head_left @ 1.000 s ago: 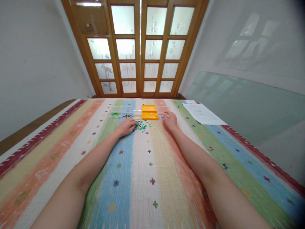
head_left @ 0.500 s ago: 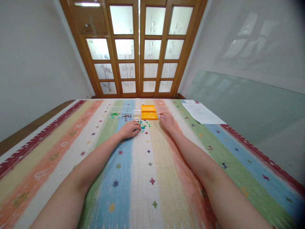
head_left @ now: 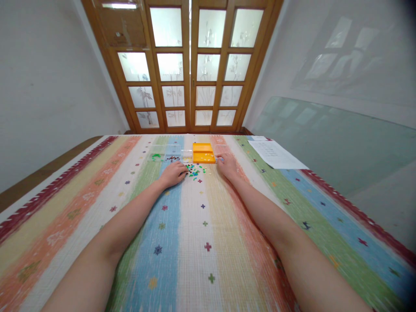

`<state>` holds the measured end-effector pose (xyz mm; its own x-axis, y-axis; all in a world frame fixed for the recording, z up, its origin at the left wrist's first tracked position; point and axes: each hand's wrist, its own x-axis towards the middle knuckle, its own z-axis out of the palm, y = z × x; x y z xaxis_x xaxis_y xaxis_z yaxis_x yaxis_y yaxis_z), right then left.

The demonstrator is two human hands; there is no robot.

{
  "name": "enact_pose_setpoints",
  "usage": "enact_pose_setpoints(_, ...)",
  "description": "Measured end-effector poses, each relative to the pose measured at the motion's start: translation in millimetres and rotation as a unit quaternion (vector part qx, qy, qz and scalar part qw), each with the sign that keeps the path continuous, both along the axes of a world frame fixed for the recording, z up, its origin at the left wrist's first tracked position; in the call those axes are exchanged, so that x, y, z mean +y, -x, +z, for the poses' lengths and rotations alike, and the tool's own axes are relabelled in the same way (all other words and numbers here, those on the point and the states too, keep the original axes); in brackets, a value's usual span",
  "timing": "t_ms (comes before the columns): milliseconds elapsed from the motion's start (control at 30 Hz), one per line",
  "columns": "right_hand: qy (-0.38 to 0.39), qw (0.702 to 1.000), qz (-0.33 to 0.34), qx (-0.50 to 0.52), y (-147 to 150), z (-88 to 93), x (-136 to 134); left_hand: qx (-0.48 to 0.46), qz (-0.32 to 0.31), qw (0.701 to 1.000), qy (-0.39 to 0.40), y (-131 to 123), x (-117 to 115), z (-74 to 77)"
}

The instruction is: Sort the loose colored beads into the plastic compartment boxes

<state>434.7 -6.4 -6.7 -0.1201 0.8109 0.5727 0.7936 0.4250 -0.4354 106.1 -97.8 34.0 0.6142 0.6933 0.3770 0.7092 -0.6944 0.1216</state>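
Note:
Small green, blue and dark pieces lie in a loose pile [head_left: 195,172] on the striped tablecloth. At the pile's left edge is my left hand [head_left: 174,174], its fingers curled together; whatever they hold is too small to make out. My right hand [head_left: 227,165] rests by the right side of the yellow box [head_left: 203,147], thumb and fingertips pinched together. What lies between them I cannot make out. The yellow box is open, with small pale pieces in its front half. A clear box [head_left: 221,149] shows faintly behind my right fingers.
Left of the yellow box stand clear boxes, one with green pieces [head_left: 156,156], one with dark red pieces [head_left: 173,158]. A printed sheet of paper [head_left: 276,154] lies at the back right. Wooden glass-paned doors [head_left: 191,84] rise beyond the table.
My left hand has shifted slightly left and away from the pile, uncovering more pieces. My right hand has moved slightly left, close to the yellow box's edge.

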Motion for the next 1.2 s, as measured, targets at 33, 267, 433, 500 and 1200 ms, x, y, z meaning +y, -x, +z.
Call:
enact_pose_setpoints(33, 0.003, 1.000, 0.002, -0.002, 0, 0.5, -1, 0.000, 0.006, 1.000, -0.003, 1, 1, -0.5)
enact_pose_setpoints(267, 0.007, 1.000, 0.007, -0.010, 3, 1.7, -4, 0.005, 0.027, 1.000, -0.005, 8, 4, -2.5)
enact_pose_setpoints(433, 0.011, 1.000, 0.009, -0.021, 5, 3.2, -6, -0.010, 0.015, 1.000, 0.012, 4, 0, -0.6)
enact_pose_setpoints(500, 0.014, 1.000, 0.008, -0.024, 6, 4.5, -8, -0.013, 0.014, 1.000, 0.020, 1, -1, -0.6)
enact_pose_setpoints(1200, 0.005, 0.999, 0.028, -0.028, 13, 11.1, -18, -0.268, 0.089, 0.955, 0.093, -6, 12, -18.3)
